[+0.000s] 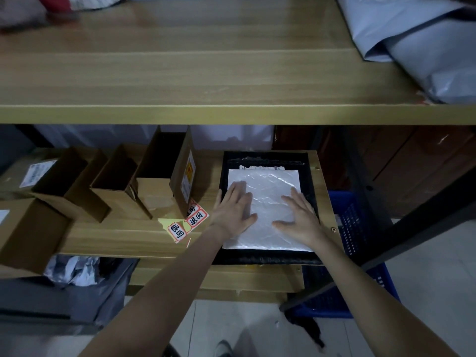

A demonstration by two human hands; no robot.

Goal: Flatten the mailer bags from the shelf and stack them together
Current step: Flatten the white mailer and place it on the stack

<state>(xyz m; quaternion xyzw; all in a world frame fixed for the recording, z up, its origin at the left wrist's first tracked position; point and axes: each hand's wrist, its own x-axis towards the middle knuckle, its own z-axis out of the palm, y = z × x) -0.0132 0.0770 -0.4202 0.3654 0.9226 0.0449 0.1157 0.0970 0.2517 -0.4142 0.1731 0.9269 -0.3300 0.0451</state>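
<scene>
Left grip (233, 208) and right grip (300, 219) both spread wide, palms pressing white mailer bag (268, 199) lying under them on black mailer (265, 157), middle shelf (123, 235). I'm judging it light, crinkly, slippery; taking edges, not centre.

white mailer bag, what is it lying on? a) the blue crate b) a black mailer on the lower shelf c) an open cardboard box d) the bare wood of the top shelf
b: the white mailer bag lies on a black mailer whose edges frame it, both hands pressing flat.
</scene>
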